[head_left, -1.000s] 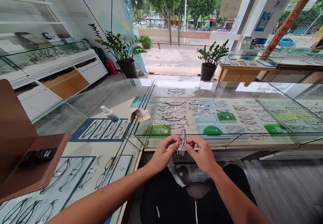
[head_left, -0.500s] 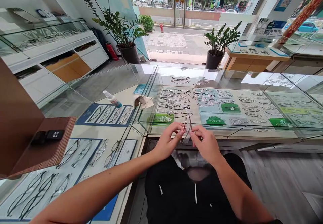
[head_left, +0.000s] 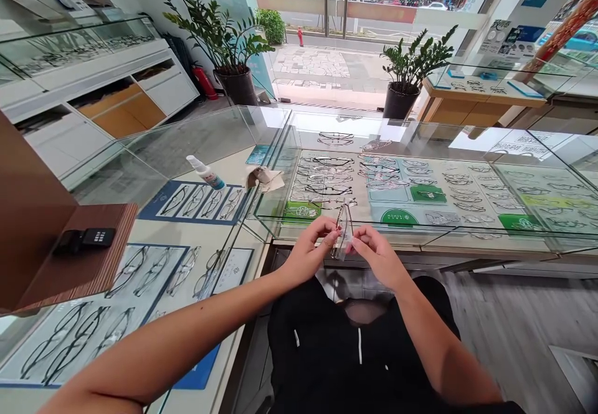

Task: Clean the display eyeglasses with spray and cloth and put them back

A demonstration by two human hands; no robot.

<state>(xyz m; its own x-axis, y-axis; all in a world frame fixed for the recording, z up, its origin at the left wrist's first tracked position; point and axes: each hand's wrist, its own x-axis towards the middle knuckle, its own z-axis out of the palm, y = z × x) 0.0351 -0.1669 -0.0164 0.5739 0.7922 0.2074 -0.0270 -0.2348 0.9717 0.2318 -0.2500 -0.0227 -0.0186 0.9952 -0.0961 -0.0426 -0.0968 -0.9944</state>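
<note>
Between my two hands, above the front edge of the glass counter, is a pair of eyeglasses (head_left: 345, 222) with a thin frame, seen nearly edge-on. My left hand (head_left: 312, 247) pinches it from the left with thumb and fingers. From the right, my right hand (head_left: 377, 253) is closed on the other side, its fingertips at the lens. Left of my hands, a crumpled beige cloth (head_left: 268, 179) lies on the glass top. Farther left stands a tilted-looking white spray bottle (head_left: 205, 172) with bluish liquid.
Under the glass of the showcase (head_left: 448, 236) lie rows of eyeglasses and green cards. More frames rest on trays in the left case (head_left: 163, 239). A brown panel (head_left: 88, 258) with a black keypad-like object (head_left: 98, 238) juts in at left. Potted plants (head_left: 236, 87) stand beyond.
The eyeglasses have turned a little between my hands, and the right fingers have shifted closer to the left ones. My view has tilted slightly downward.
</note>
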